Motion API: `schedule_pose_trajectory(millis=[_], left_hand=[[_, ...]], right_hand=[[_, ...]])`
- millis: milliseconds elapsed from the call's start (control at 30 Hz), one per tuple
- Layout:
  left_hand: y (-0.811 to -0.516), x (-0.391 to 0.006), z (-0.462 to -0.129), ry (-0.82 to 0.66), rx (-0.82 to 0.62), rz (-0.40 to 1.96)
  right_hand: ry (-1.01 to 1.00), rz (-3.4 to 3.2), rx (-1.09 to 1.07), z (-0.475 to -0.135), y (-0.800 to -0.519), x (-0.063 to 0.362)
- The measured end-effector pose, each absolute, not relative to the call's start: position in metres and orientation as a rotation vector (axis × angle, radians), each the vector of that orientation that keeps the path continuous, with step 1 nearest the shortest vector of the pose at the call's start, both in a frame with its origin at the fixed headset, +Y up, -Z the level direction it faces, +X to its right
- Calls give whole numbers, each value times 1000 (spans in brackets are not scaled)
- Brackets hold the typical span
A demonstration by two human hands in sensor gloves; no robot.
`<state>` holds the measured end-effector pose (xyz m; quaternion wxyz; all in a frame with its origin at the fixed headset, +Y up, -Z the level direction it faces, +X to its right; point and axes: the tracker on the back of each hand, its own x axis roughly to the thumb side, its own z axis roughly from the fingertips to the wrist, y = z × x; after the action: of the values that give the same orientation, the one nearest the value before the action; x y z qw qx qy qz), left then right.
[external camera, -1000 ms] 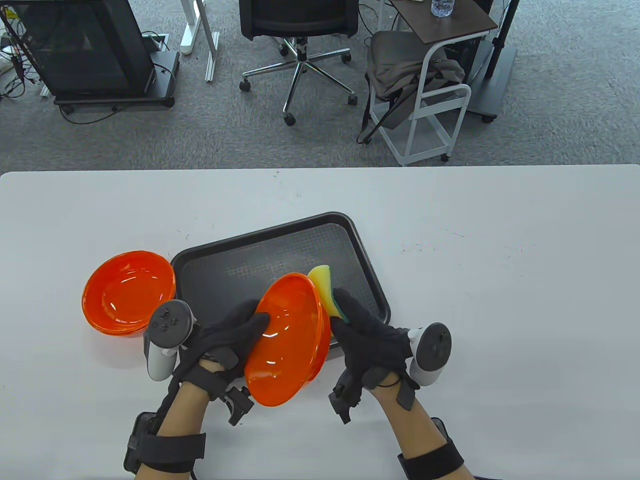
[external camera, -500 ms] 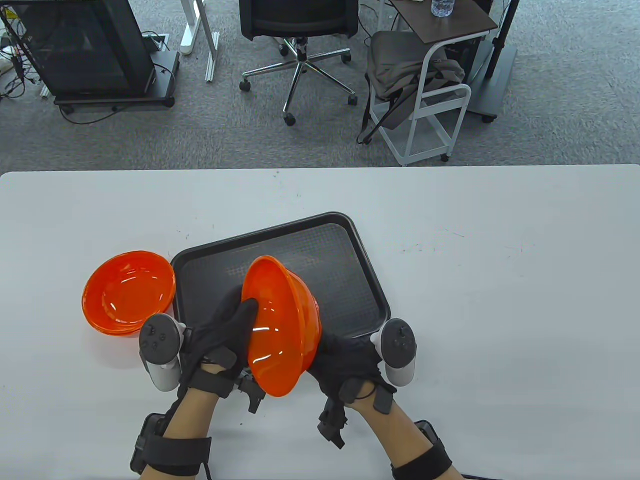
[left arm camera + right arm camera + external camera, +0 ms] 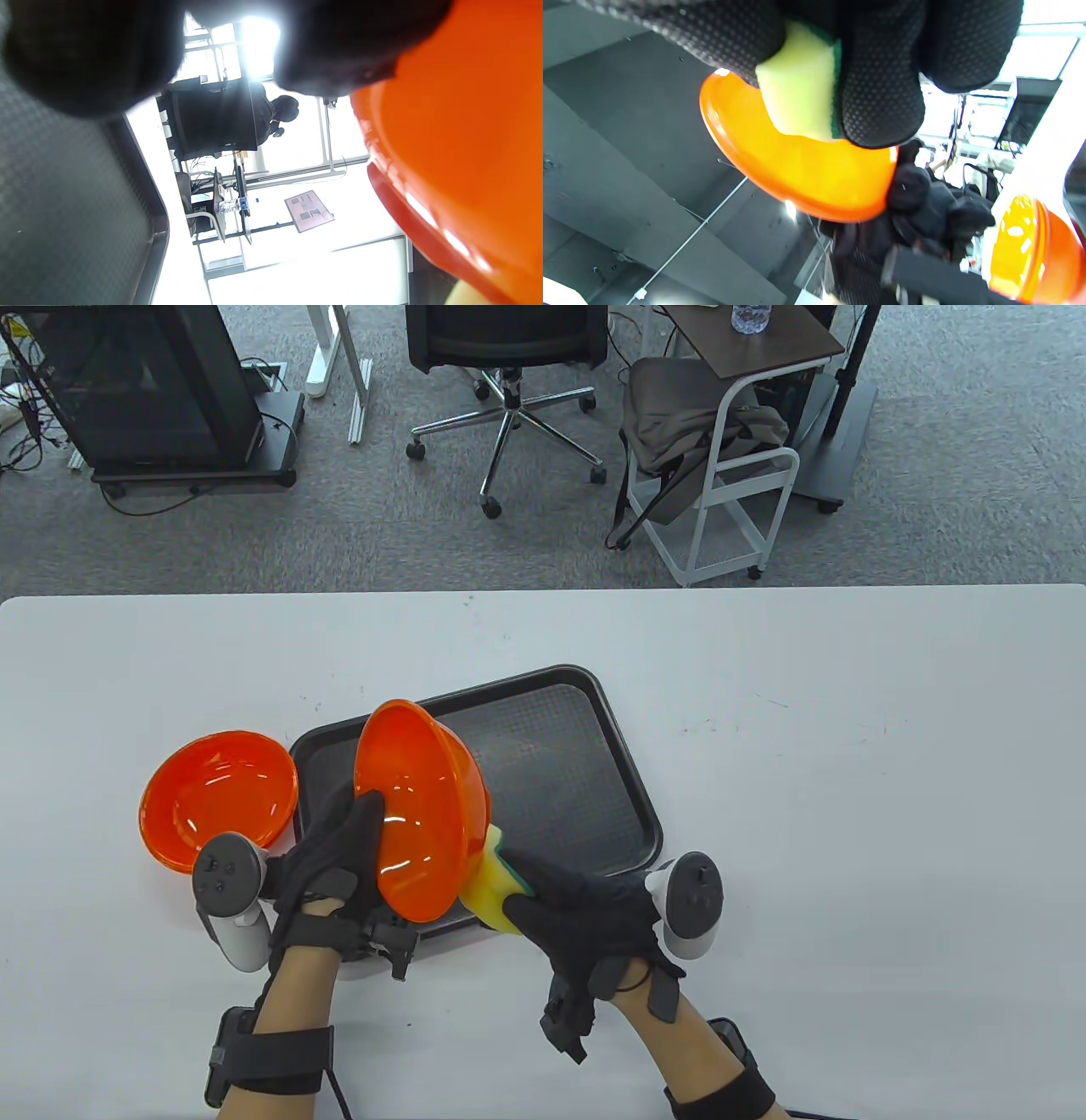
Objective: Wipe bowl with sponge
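My left hand (image 3: 339,848) grips an orange bowl (image 3: 420,806) by its rim, thumb inside, and holds it tilted on edge above the black tray (image 3: 611,763). My right hand (image 3: 585,908) holds a yellow and green sponge (image 3: 492,882) and presses it against the bowl's outer underside. In the right wrist view the sponge (image 3: 797,89) sits between my gloved fingers (image 3: 878,84), touching the bowl (image 3: 797,169). In the left wrist view the bowl (image 3: 462,148) fills the right side.
A stack of orange bowls (image 3: 216,802) sits on the white table (image 3: 848,780) left of the tray. Beyond the table's far edge stand an office chair (image 3: 509,356) and a white cart (image 3: 730,458).
My left hand has swung the bowl up and to the left, turning its opening leftward. My right hand has brought the sponge from behind the bowl's far rim down to its underside.
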<state>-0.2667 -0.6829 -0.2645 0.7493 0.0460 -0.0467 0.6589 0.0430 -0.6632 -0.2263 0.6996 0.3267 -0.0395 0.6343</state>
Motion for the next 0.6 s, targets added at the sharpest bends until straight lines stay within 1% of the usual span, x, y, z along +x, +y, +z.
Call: schedule_pose_trajectory(millis=[200,300,333,467,533,600], left_hand=[[-687,-261,-268,-139,1,1442],[-686,-251,-268,-230,-78,1420],[-684,-246,-267,-262,-89,1405],[-681,-233,-263,-309,-103,1429],[-680,-230,-261,-315,-84,1432],[-679,-233,-261,-298,-40,1434]], right_hand=[[-282,1460,664,-226,-658,58],[-351,1480,616,-227,-659,65],[-348,1486,607,-228,-661,65],[-303,1499,594,-229,-668,62],[-251,1551,654,-229,-670,55],[-232,1537,643,-229,-673,51]])
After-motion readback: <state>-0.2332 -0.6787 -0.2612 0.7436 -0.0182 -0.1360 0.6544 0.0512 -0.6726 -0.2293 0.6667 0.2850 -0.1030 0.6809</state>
